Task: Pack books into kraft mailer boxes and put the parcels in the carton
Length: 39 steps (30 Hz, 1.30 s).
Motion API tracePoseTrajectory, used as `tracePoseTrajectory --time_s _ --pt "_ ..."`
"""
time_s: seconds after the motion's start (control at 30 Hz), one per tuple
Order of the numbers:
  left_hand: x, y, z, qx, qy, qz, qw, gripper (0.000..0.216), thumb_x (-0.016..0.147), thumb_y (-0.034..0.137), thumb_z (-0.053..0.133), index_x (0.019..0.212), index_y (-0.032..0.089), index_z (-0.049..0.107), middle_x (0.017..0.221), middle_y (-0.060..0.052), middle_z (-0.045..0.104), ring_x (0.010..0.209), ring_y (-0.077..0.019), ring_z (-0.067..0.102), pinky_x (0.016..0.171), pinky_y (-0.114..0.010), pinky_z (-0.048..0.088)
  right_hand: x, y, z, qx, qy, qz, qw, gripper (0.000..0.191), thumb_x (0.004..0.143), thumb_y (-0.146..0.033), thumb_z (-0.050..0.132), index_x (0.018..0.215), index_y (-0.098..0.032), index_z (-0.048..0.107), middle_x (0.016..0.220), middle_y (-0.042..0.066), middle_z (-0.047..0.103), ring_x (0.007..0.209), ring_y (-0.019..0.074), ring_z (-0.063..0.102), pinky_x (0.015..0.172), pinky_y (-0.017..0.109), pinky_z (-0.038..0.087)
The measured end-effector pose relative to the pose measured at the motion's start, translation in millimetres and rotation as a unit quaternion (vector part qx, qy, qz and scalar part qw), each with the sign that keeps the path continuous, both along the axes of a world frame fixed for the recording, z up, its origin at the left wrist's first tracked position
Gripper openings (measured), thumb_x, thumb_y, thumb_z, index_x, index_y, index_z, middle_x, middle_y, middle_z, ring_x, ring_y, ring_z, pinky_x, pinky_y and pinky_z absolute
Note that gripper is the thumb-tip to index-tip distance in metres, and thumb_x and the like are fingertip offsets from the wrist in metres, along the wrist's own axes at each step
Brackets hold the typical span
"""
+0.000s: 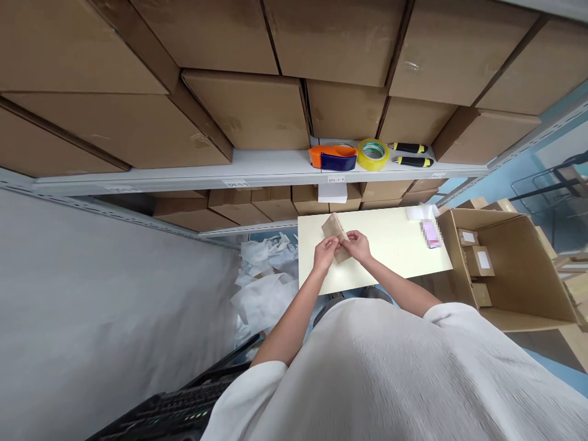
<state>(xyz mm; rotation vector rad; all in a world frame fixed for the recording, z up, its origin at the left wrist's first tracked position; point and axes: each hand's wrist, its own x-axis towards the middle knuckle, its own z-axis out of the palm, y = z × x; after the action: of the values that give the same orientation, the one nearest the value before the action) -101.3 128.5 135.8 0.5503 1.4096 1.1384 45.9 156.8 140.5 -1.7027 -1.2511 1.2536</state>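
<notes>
Firstly, white scraps [266, 288] heaped left of the pale table [395, 251]; next, over the table's left half, the left hand [326, 252], pinching a small brown cardboard piece [332, 226], and the right hand [358, 246], close beside the left, gripping the same piece. Lastly, one blurred pink item [430, 234] near the table's right end and, beyond that end, a large topless carton [523, 263] containing small boxes [478, 261].

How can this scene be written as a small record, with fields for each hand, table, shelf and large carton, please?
Left hand: holds a brown cardboard piece
Right hand: holds the same piece
Table: pale; pixelated pink item near right end
Shelf: tape dispenser, yellow tape roll, two cutters
Large carton: open, small boxes inside
</notes>
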Motion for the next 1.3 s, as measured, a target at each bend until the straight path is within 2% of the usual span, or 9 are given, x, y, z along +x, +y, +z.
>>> tracePoseTrajectory --time_s 0.1,0.23,0.4,0.6,0.77,0.9,1.03,1.2,1.3 --pt "3 -2 -0.3 -0.006 -0.024 0.037 0.999 0.044 0.078 0.052 0.091 0.100 0.016 0.077 0.092 -0.009 0.081 0.088 -0.0200 0.077 0.086 -0.034 0.064 -11 -13 2.9 0.094 -0.103 0.070 0.988 0.027 0.087 -0.039 0.074 0.109 -0.024 0.075 0.101 0.003 0.076 0.088 0.0203 0.069 0.090 0.036 0.059" --pt "-6 -4 -13.1 -0.012 -0.022 0.069 0.997 0.047 0.071 0.051 0.095 0.094 0.015 0.074 0.080 -0.006 0.077 0.075 -0.0173 0.073 0.075 -0.031 0.064 -22 -29 0.4 0.191 -0.191 0.182 0.945 0.027 0.097 -0.029 0.068 0.120 -0.023 0.079 0.113 0.009 0.077 0.107 0.0255 0.069 0.104 0.040 0.054" --pt "-20 -7 -41.3 -0.074 0.002 0.098 0.992 0.028 0.076 0.039 0.087 0.084 0.018 0.069 0.065 0.001 0.067 0.065 -0.0149 0.069 0.068 -0.029 0.062 -21 -33 -18.9 0.153 -0.188 0.273 0.931 0.028 0.100 -0.023 0.061 0.121 -0.025 0.079 0.123 0.007 0.078 0.120 0.0252 0.069 0.110 0.039 0.052" --pt "-36 -7 -71.3 -0.088 0.022 0.037 0.995 0.014 0.081 0.032 0.074 0.081 0.020 0.066 0.075 -0.002 0.072 0.076 -0.0183 0.072 0.072 -0.029 0.061 8 -26 -52.4 0.029 -0.249 0.177 0.952 0.033 0.089 -0.026 0.066 0.121 -0.023 0.068 0.135 0.011 0.070 0.121 0.0292 0.066 0.106 0.047 0.054" --pt "-47 -3 -94.2 -0.093 0.037 0.018 0.995 0.022 0.085 0.039 0.074 0.092 0.019 0.071 0.085 -0.005 0.077 0.078 -0.0193 0.073 0.075 -0.031 0.061 21 -19 -82.3 -0.063 -0.129 0.129 0.981 0.025 0.082 -0.026 0.065 0.107 -0.025 0.064 0.107 0.002 0.072 0.085 0.0196 0.069 0.085 0.037 0.059" --pt "-59 1 -113.6 -0.119 0.073 0.010 0.990 0.028 0.086 0.041 0.076 0.103 0.019 0.075 0.091 -0.006 0.080 0.089 -0.0225 0.076 0.081 -0.033 0.063 12 -16 -104.4 -0.083 -0.052 0.097 0.990 0.019 0.077 -0.027 0.066 0.095 -0.024 0.068 0.093 0.000 0.073 0.077 0.0174 0.069 0.077 0.032 0.059" --pt "-68 6 -130.7 -0.120 0.083 0.010 0.989 0.038 0.082 0.028 0.080 0.118 0.017 0.075 0.101 -0.008 0.082 0.099 -0.0245 0.078 0.093 -0.037 0.064 -4 -12 -121.8 -0.074 -0.048 0.091 0.992 0.024 0.079 -0.032 0.065 0.100 -0.024 0.074 0.082 -0.001 0.073 0.077 0.0201 0.071 0.078 0.033 0.060" --pt "-72 1 -141.9 -0.071 0.186 -0.049 0.979 0.057 0.082 0.018 0.076 0.138 0.019 0.069 0.132 -0.012 0.078 0.128 -0.0286 0.073 0.113 -0.044 0.057 -19 -8 -139.5 -0.060 -0.096 0.104 0.988 0.030 0.086 -0.032 0.060 0.109 -0.025 0.077 0.102 0.003 0.078 0.089 0.0219 0.073 0.089 0.038 0.062" --pt "-70 -18 -141.2 -0.031 0.335 -0.132 0.932 0.057 0.086 0.015 0.067 0.143 0.017 0.068 0.149 -0.015 0.069 0.145 -0.0312 0.062 0.127 -0.048 0.046 -20 -15 -142.8 -0.014 -0.162 0.154 0.975 0.038 0.090 -0.026 0.055 0.120 -0.022 0.078 0.123 0.009 0.077 0.107 0.0241 0.072 0.103 0.042 0.059"
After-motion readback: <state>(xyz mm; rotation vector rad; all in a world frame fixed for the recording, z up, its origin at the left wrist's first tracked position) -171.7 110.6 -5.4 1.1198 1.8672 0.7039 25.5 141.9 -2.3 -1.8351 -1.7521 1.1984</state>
